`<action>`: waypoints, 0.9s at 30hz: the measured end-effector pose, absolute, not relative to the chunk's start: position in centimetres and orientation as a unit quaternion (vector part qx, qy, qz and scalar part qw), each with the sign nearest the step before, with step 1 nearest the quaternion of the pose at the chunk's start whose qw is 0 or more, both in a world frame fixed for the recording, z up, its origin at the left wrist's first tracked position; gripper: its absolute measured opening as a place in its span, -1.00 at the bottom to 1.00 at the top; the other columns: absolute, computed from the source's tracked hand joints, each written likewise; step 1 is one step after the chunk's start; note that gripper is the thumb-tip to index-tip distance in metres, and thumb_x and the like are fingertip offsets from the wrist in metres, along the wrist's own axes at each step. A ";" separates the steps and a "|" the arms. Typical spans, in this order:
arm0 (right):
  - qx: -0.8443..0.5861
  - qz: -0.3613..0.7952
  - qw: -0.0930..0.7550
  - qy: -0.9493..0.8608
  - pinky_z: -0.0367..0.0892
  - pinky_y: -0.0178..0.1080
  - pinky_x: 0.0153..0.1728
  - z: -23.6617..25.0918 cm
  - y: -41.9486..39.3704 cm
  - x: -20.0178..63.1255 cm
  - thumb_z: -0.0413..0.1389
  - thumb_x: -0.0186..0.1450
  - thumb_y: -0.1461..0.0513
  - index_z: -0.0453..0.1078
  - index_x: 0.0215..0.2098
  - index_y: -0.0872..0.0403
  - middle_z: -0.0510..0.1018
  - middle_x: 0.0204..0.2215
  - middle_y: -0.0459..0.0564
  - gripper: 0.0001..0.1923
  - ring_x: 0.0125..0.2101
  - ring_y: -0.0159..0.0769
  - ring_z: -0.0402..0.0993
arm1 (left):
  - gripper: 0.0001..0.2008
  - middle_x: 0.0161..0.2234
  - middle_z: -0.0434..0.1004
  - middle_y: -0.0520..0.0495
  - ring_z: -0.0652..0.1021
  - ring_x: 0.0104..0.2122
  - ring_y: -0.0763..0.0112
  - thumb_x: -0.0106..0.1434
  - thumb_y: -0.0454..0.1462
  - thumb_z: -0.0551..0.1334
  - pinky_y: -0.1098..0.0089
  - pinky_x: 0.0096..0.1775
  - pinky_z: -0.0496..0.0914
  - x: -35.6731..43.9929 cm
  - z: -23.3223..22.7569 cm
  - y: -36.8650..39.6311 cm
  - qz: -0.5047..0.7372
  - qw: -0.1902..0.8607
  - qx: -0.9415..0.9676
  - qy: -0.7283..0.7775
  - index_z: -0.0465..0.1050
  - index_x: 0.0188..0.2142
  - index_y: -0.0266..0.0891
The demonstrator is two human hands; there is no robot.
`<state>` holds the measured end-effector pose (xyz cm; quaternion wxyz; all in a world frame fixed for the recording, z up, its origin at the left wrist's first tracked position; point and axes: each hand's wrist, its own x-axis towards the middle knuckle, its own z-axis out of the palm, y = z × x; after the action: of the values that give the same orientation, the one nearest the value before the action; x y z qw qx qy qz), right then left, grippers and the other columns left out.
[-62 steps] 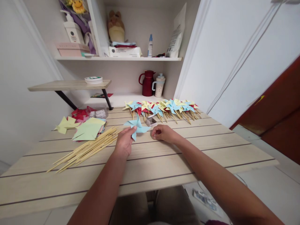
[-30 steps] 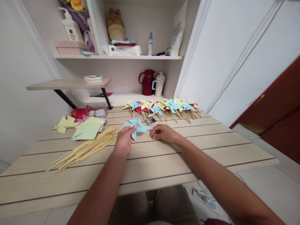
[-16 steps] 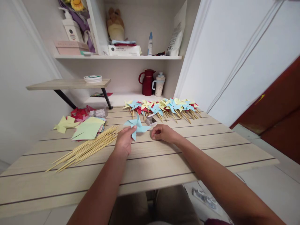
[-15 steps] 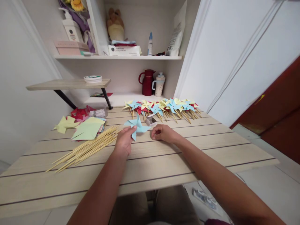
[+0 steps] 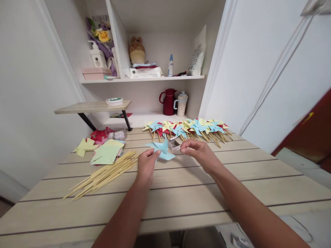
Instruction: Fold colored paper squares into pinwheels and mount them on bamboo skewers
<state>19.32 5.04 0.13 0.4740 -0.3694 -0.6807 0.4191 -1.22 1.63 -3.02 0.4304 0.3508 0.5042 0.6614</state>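
A light blue paper pinwheel (image 5: 162, 148) is pinched between the thumb and fingers of my left hand (image 5: 148, 164), held over the middle of the table. My right hand (image 5: 200, 153) is to its right, thumb and fingertips drawn together; whatever they may hold is too small to make out. Just left of those fingertips, partly behind the pinwheel, stands a small clear box (image 5: 175, 146). Left of my left hand lies a bundle of thin wooden sticks (image 5: 108, 174). Finished pinwheels on sticks (image 5: 198, 126) lie in a row behind my hands.
Stacked paper squares (image 5: 104, 153) and a yellow folded pinwheel (image 5: 84, 146) lie at the left, near red paper pieces (image 5: 102, 134). A small raised stand (image 5: 88, 107) is behind them. A red jug (image 5: 169, 102) and a cup (image 5: 182, 104) stand at the back.
My right hand has lifted off the tabletop and its fingers have uncurled toward the clear box. The pinwheel has tilted flatter in my left hand. The camera view has shifted.
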 end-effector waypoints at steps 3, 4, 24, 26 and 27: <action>-0.337 0.408 0.483 -0.698 0.26 -0.12 -0.01 0.2 3.9 18.1 0.32 0.10 0.13 0.53 -0.46 0.01 0.55 -0.25 -0.01 -0.87 -0.14 -0.16 0.44 | -0.80 -0.41 0.60 -0.06 0.50 -0.39 0.42 -0.05 -0.24 0.44 0.44 -0.29 0.32 -1.1 -2.9 1.5 0.657 0.416 0.369 0.509 0.61 -0.41 -0.30; -0.336 0.403 0.484 -0.700 0.25 -0.10 0.03 0.2 3.6 17.8 0.32 0.10 0.14 0.54 -0.46 0.00 0.54 -0.20 0.00 -0.88 -0.09 -0.14 0.43 | -0.81 -0.41 0.60 -0.06 0.50 -0.39 0.41 -0.04 -0.24 0.44 0.44 -0.29 0.32 -1.0 -2.9 1.5 0.655 0.411 0.375 0.512 0.61 -0.41 -0.29; -0.343 0.381 0.473 -0.717 0.28 -0.14 -0.03 -1.3 4.1 16.0 0.26 0.16 0.16 0.50 -0.48 -0.01 0.60 -0.27 -0.03 -0.90 -0.12 -0.13 0.46 | -0.88 -0.48 0.46 0.01 0.44 -0.41 0.41 0.01 -0.24 0.40 0.45 -0.34 0.30 0.1 -2.6 1.0 0.647 0.379 0.438 0.496 0.57 -0.49 -0.25; -0.341 0.385 0.469 -0.719 0.29 -0.15 -0.06 -1.3 4.2 16.0 0.25 0.17 0.16 0.50 -0.47 0.00 0.60 -0.32 -0.05 -0.90 -0.17 -0.14 0.47 | -0.89 -0.48 0.45 0.02 0.43 -0.42 0.42 0.00 -0.24 0.40 0.46 -0.35 0.30 0.2 -2.5 0.9 0.649 0.372 0.446 0.492 0.56 -0.51 -0.25; -0.339 0.385 0.468 -0.719 0.29 -0.15 -0.07 -1.3 4.2 16.0 0.25 0.17 0.16 0.50 -0.47 0.00 0.60 -0.33 -0.05 -0.90 -0.19 -0.15 0.47 | -0.89 -0.48 0.45 0.02 0.43 -0.42 0.42 0.00 -0.24 0.40 0.46 -0.35 0.29 0.2 -2.4 0.9 0.650 0.369 0.447 0.491 0.56 -0.52 -0.25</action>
<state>16.01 4.19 -1.35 0.4684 -0.3389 -0.7194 0.3850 0.20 0.92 -2.42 0.3695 0.4474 0.4911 0.6497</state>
